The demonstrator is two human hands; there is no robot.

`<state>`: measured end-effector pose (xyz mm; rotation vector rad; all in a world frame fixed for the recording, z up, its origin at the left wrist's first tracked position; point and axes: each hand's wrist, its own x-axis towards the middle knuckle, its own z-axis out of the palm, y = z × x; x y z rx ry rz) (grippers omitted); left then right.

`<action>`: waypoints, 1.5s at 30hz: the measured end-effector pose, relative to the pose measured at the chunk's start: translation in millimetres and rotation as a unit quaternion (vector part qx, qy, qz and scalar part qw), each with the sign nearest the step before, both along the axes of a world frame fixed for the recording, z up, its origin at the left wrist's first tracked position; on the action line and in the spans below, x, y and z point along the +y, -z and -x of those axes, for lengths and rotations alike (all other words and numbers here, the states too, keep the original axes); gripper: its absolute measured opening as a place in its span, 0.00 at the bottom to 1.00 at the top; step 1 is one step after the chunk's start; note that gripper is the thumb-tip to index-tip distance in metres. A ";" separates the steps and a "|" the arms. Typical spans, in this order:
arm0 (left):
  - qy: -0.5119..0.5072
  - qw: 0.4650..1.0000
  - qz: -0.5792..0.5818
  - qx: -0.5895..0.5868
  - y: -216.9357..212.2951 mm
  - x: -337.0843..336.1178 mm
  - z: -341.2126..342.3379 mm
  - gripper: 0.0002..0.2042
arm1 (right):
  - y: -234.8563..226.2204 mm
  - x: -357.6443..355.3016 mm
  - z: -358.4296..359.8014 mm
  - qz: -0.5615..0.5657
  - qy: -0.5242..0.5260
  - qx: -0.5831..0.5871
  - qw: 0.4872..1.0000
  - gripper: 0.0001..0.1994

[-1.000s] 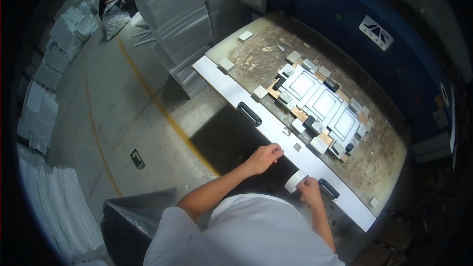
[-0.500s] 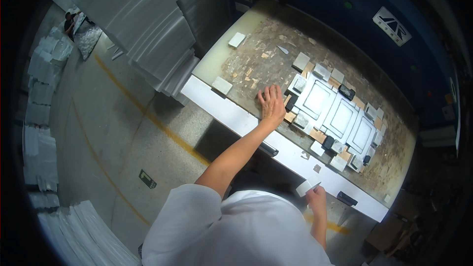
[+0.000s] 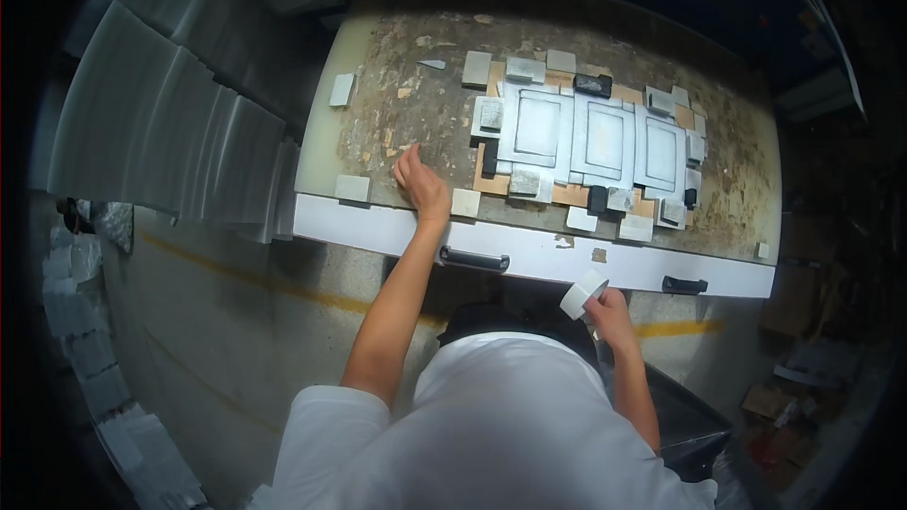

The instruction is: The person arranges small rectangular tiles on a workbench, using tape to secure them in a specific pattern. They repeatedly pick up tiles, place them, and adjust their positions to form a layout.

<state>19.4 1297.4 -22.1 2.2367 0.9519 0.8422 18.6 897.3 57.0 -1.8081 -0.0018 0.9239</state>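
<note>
Left hand (image 3: 421,187) lies flat on the worn bench (image 3: 406,85) near its front edge, fingers spread and holding nothing, with a small grey block (image 3: 466,202) just beside the wrist and another block (image 3: 352,188) farther to its left. Right hand (image 3: 611,314) sits below the bench's white front rail (image 3: 529,250), fingers curled around a white tape roll (image 3: 583,294) that sticks up above the knuckles; exactly how the fingertips grip it is hard to make out. Three grey panels (image 3: 605,140) ringed by blocks lie mid-bench, well apart from both hands.
</note>
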 end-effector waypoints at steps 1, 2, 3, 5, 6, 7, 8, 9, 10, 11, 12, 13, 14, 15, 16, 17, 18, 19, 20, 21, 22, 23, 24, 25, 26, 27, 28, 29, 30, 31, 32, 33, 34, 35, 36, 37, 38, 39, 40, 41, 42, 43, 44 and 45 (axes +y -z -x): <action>-0.004 1.000 0.001 0.020 -4.6 -0.8 -1.3 0.20 | 0.9 -1.6 3.9 -0.002 0.006 -0.004 1.000 0.11; -0.008 0.999 0.002 0.039 -9.1 -1.1 -6.7 0.20 | -1.3 -5.6 6.2 0.017 -0.004 -0.008 1.000 0.11; -0.014 0.998 0.001 0.057 -16.2 -2.7 -13.3 0.19 | 0.2 -7.6 10.7 0.024 0.001 -0.001 1.000 0.11; 0.017 0.991 -0.076 0.109 -10.2 -16.3 -26.1 0.20 | 5.8 -10.9 14.4 0.034 -0.003 0.005 0.999 0.12; 0.036 0.988 -0.084 0.128 -9.8 -33.4 -37.2 0.21 | 5.1 -12.2 14.9 0.040 -0.007 0.004 0.999 0.12; 0.056 0.983 -0.093 0.147 -9.4 -44.4 -44.0 0.22 | 5.0 -11.2 16.2 0.045 -0.010 0.004 0.999 0.12; 0.055 0.982 -0.093 0.153 -3.4 -49.2 -45.3 0.24 | 4.6 -9.6 17.4 0.051 -0.012 0.004 0.999 0.13; 0.045 0.982 -0.100 0.153 0.2 -55.9 -47.4 0.24 | -1.5 -11.4 18.6 0.053 -0.009 -0.001 0.999 0.13; 0.032 0.982 -0.111 0.152 0.9 -53.6 -46.3 0.24 | -8.0 -9.7 16.8 0.053 -0.007 -0.006 0.999 0.13; 0.020 0.981 -0.121 0.152 1.8 -52.5 -47.2 0.23 | -11.3 -12.2 14.9 0.053 -0.006 -0.010 0.999 0.14; 0.037 0.978 -0.127 0.161 -1.7 -53.4 -48.6 0.24 | -2.9 -20.7 17.1 0.058 0.007 0.004 0.998 0.15; 0.045 0.979 -0.123 0.155 -0.1 -53.6 -48.4 0.23 | -0.1 -24.2 19.1 0.063 0.025 0.019 0.998 0.15; 0.051 0.980 -0.119 0.149 1.7 -54.2 -49.7 0.23 | 1.9 -26.8 21.1 0.068 0.043 0.035 0.996 0.15; 0.055 0.982 -0.119 0.135 -1.1 -54.7 -53.6 0.23 | -0.6 -28.5 19.7 0.069 0.060 0.042 0.995 0.16; 0.045 0.986 -0.115 0.109 1.5 -49.8 -54.9 0.22 | -6.2 -22.7 15.0 0.077 0.043 0.011 0.996 0.16; 0.029 0.992 -0.099 0.069 5.4 -45.7 -50.4 0.22 | -9.0 -20.6 12.9 0.066 0.032 -0.003 0.997 0.16; 0.017 0.996 -0.086 0.026 11.2 -39.7 -46.2 0.21 | -8.7 -17.7 10.2 0.051 0.024 -0.020 0.998 0.16; 0.014 0.998 -0.066 -0.013 5.8 -45.2 -41.9 0.21 | -8.2 -19.8 12.6 0.044 0.023 -0.032 0.998 0.16; 0.009 0.994 -0.094 -0.046 0.3 -51.1 -37.8 0.18 | -5.3 -22.3 10.5 0.042 0.024 -0.010 0.999 0.16; 0.051 0.992 -0.101 -0.062 -10.1 -66.4 -28.7 0.16 | -7.8 -25.2 11.1 0.038 0.020 -0.016 0.999 0.16; 0.089 0.987 -0.107 -0.079 -19.5 -87.3 -20.7 0.14 | -11.7 -27.7 9.6 0.035 0.013 -0.023 0.999 0.15; 0.182 0.976 -0.100 -0.065 -27.3 -112.4 -12.2 0.12 | -14.3 -31.3 5.5 0.033 0.001 -0.030 0.999 0.15; 0.270 0.957 -0.094 -0.049 -35.5 -139.8 -7.0 0.10 | -4.6 -39.3 2.3 0.017 0.003 -0.028 0.999 0.15; 0.330 0.934 -0.132 -0.032 -43.8 -166.3 -6.9 0.12 | 14.8 -49.8 1.0 0.003 0.003 -0.025 1.000 0.15; 0.385 0.915 -0.123 0.023 -43.7 -186.4 -7.3 0.15 | 25.7 -57.9 0.0 -0.013 0.002 -0.018 1.000 0.15; 0.382 0.916 -0.126 0.017 -36.5 -202.7 -10.6 0.17 | 19.8 -60.7 -4.3 -0.003 -0.018 -0.030 0.999 0.15; 0.369 0.917 -0.139 0.054 -33.4 -215.9 -15.9 0.20 | 6.8 -63.2 -12.1 0.007 -0.032 -0.044 0.998 0.15; 0.356 0.918 -0.152 0.090 -30.5 -227.3 -19.8 0.23 | -4.3 -67.6 -18.5 0.017 -0.046 -0.058 0.997 0.16; 0.319 0.927 -0.150 0.125 -32.8 -237.6 -22.5 0.25 | -11.2 -74.3 -22.8 0.018 -0.045 -0.071 0.996 0.16; 0.281 0.935 -0.147 0.159 -35.2 -247.6 -23.9 0.27 | -17.1 -81.9 -27.8 0.020 -0.045 -0.083 0.995 0.16; 0.241 0.940 -0.143 0.192 -37.8 -257.1 -27.3 0.30 | -19.6 -89.8 -33.1 0.021 -0.044 -0.095 0.994 0.16; 0.218 0.941 -0.130 0.225 -38.7 -266.3 -30.9 0.31 | -16.2 -99.6 -35.6 0.023 -0.038 -0.091 0.995 0.16; 0.194 0.939 -0.117 0.258 -39.9 -274.6 -36.7 0.32 | -11.7 -111.4 -38.3 0.025 -0.031 -0.086 0.996 0.16; 0.170 0.936 -0.103 0.289 -41.1 -280.2 -42.1 0.34 | -8.0 -122.3 -40.6 0.027 -0.024 -0.081 0.996 0.15; 0.155 0.933 -0.101 0.308 -41.5 -284.3 -47.0 0.33 | -7.4 -132.4 -41.8 0.031 -0.028 -0.105 0.994 0.15; 0.140 0.929 -0.100 0.327 -41.9 -287.8 -52.4 0.33 | -1.3 -144.0 -42.1 0.030 -0.028 -0.091 0.995 0.14; 0.125 0.925 -0.098 0.345 -41.4 -291.1 -57.4 0.32 | 7.3 -155.8 -41.7 0.029 -0.027 -0.078 0.996 0.14; 0.118 0.925 -0.103 0.347 -38.5 -293.7 -61.6 0.32 | 10.1 -164.1 -42.0 0.029 -0.025 -0.065 0.997 0.14; 0.111 0.924 -0.108 0.349 -33.3 -293.5 -64.2 0.31 | 12.7 -170.8 -42.9 0.035 -0.033 -0.062 0.997 0.14; 0.105 0.923 -0.113 0.351 -27.8 -292.7 -64.7 0.30 | 14.8 -176.8 -44.0 0.041 -0.041 -0.060 0.997 0.14; 0.110 0.928 -0.121 0.335 -23.0 -291.6 -63.4 0.28 | 14.3 -181.8 -45.7 0.048 -0.048 -0.058 0.996 0.14; 0.111 0.931 -0.116 0.327 -18.0 -291.7 -62.9 0.28 | 13.3 -185.9 -47.1 0.040 -0.040 -0.073 0.996 0.14; 0.111 0.935 -0.111 0.319 -12.9 -291.6 -62.6 0.28 | 11.8 -188.8 -48.6 0.032 -0.031 -0.088 0.995 0.13; 0.113 0.938 -0.106 0.309 -13.5 -291.6 -63.7 0.28 | 10.5 -191.1 -50.9 0.024 -0.021 -0.104 0.994 0.13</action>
